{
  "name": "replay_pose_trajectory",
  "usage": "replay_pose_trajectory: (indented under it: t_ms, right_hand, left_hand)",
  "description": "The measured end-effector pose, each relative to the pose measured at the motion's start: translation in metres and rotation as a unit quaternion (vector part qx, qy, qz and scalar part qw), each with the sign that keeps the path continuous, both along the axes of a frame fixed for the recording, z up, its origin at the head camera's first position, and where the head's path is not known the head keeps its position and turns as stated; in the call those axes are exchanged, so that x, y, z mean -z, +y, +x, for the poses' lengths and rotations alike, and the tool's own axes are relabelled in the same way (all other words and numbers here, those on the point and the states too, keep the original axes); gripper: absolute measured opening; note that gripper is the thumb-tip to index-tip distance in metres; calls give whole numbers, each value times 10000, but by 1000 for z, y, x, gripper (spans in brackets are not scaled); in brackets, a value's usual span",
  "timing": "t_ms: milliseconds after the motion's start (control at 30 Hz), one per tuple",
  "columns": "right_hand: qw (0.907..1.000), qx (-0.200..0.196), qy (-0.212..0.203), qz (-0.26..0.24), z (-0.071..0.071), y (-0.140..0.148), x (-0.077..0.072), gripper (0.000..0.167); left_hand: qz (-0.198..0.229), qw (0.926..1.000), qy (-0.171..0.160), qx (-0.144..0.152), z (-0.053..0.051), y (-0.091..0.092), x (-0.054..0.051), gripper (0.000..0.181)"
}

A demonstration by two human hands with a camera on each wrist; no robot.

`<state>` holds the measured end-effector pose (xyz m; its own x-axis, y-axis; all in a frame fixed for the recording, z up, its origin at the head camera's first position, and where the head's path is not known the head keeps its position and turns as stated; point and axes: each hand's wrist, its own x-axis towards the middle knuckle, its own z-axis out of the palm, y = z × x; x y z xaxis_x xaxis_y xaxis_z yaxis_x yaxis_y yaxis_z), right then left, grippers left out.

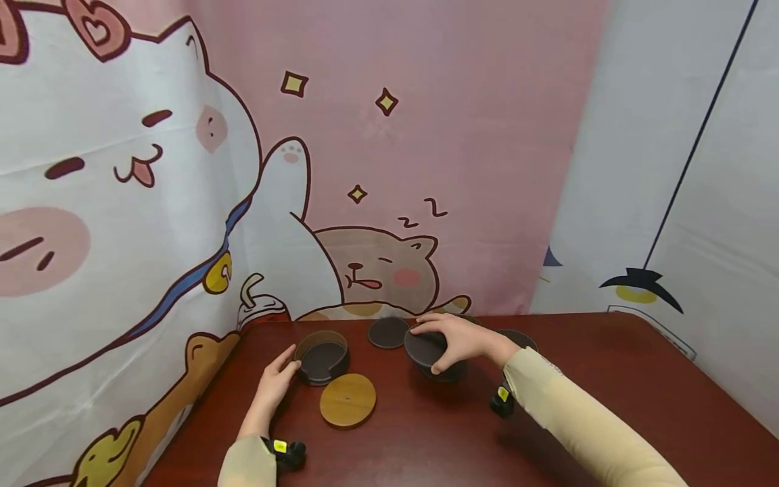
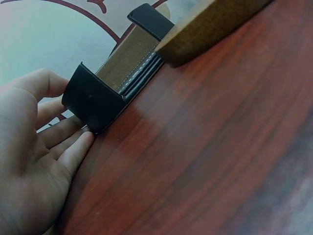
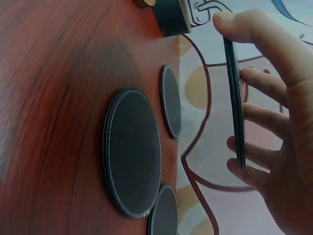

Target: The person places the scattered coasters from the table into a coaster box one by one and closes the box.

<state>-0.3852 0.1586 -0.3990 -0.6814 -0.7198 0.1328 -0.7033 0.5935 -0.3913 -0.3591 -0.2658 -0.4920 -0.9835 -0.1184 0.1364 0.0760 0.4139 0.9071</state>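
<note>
My right hand grips a round black coaster by its rim, thumb on one edge and fingers on the other, above the table. Below it lies another black coaster with white edge stitching, mostly hidden by the hand in the head view. My left hand rests against the outer left wall of a round black coaster holder with a tan lining. Stitched dark edges show through the holder's notch in the left wrist view. A round wooden disc lies just in front of the holder.
One black coaster lies flat near the table's back edge. Another coaster is partly hidden behind the right wrist. The reddish-brown table meets a printed cartoon curtain at the back and left.
</note>
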Motion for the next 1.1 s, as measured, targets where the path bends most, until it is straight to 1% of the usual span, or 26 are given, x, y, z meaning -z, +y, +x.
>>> replay_pose_trajectory:
  t_ms: [200,333,433,567,700,833,933,1100]
  right_hand:
    - [9998,-164,-63,-2,-13,-32,4,76]
    - [9997,-201,-95,24,-23,-56,6,75]
    - [9997,-166,-151,64,-30,-72,8,75]
    - [9995,-116,-262,159,-36,-92,10,74]
    - [9990,-168,-395,149,-40,-112,12,73]
    - [9985,-210,-483,156,-42,-130,17,73]
    - [9984,-207,-488,218,-43,-141,21,73]
    - [9985,-229,-456,211,-42,-161,24,69]
  left_hand:
    - [58,10000,16,-20,1,-2,-1,52]
    - [56,9999,96,-36,1,-2,-2,52]
    - [65,9998,180,-60,-1,2,0,52]
    - [123,9997,199,-55,-2,9,4,51]
    - [229,9994,248,-116,-1,13,7,51]
    - [272,9992,274,-117,-1,13,6,50]
    - [237,9993,278,-93,-2,12,5,50]
    - [235,9991,308,-164,-1,5,3,49]
